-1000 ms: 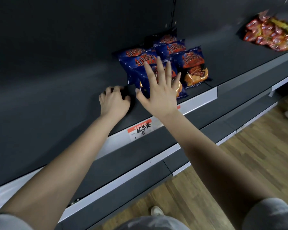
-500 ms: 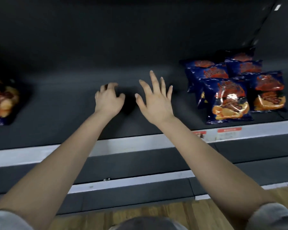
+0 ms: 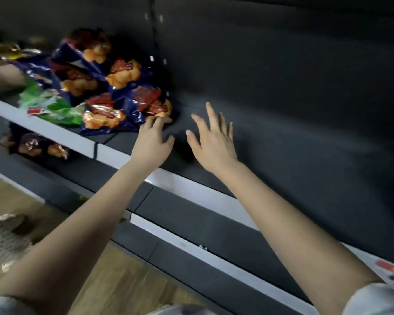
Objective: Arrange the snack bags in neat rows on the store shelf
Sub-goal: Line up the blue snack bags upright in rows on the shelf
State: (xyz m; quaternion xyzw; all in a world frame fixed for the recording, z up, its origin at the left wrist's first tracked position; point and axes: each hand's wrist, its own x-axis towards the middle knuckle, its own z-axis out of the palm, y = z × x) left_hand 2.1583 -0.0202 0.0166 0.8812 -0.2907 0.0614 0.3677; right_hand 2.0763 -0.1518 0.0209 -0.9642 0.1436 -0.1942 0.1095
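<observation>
Dim shelf, motion blur at left, glare on bags (image 3: 114, 87).

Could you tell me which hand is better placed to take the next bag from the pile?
Left. The left hand is right at the edge of the blue snack bags, while the right hand is spread over bare shelf, farther from them.

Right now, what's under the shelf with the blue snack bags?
A dark snack bag lies on the lower shelf, near its front. The upper shelf's edge hides whatever is farther back, so more bags cannot be ruled out.
</observation>
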